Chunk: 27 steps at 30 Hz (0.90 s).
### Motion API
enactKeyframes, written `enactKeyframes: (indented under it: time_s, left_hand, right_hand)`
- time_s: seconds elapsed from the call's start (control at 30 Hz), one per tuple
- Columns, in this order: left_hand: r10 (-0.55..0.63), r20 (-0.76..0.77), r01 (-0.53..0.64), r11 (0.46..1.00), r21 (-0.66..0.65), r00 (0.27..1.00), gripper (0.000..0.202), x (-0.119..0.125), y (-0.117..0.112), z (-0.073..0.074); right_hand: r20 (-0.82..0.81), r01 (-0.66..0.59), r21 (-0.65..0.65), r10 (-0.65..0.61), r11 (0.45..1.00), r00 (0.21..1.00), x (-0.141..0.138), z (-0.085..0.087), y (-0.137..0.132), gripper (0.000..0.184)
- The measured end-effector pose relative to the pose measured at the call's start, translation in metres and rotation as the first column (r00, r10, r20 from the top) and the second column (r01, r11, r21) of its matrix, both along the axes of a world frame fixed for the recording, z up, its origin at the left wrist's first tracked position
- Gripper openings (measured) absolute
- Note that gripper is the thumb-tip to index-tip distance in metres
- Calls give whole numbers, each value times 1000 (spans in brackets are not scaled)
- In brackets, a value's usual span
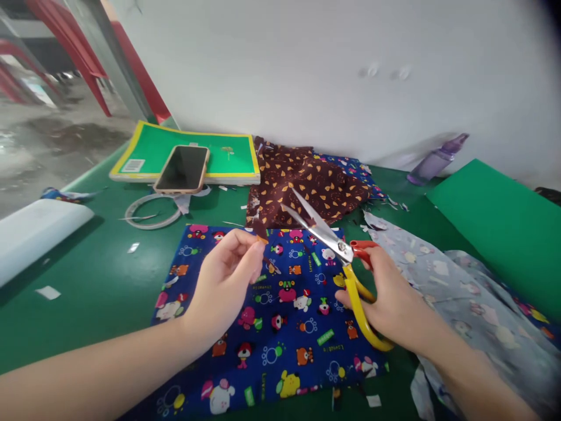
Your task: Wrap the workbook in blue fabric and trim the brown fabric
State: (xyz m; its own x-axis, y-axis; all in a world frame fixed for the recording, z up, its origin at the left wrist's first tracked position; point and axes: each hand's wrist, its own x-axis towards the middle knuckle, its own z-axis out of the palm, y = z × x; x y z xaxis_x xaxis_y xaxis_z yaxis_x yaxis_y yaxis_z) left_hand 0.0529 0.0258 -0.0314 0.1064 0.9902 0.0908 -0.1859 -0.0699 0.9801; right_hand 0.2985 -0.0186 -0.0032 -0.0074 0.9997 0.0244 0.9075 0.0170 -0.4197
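Note:
My left hand (pixel 230 278) is closed in a pinch on a small brown fabric scrap (pixel 261 232), held above the blue cloth. In my right hand (pixel 390 292) are large scissors (pixel 360 313) with yellow handles, a red-orange part near the pivot and silver blades. The blades are parted and point up and left, apart from the scrap. Below both hands lies a blue cloth (pixel 280 351) printed with cartoon animals, spread flat. Beyond it a brown cloth (pixel 307 181) with a small yellowish print rests crumpled, partly behind the blades.
A phone (pixel 184 168) lies on a green book (pixel 232 153) at the back left, near a clear ring (pixel 151 221). Pale printed fabric (pixel 464 304) and a green board (pixel 504 228) are at the right. A purple bottle (pixel 433 164) leans by the white wall. Several paper scraps dot the green table (pixel 100 316).

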Motion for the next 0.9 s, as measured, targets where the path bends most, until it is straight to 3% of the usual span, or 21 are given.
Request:
enactKeyframes:
  time_s: [0.3,0.67,0.9]
  left_hand:
    - [51,108,-36,990,-133,993,18,4,8,-2]
    - [-19,32,20,999,-35,999,18,2,1,-1]
    - [-68,24,69,997,-41,997,14,0,-1,-4]
  right_hand:
    - [-34,58,-80,-61,995,998,-3,1,-1,53]
    - [-15,-6,-165,3,986,1000,-14,7,-10,51]
    - [-72,-71,-192,58,979,996,-16,3,-12,47]
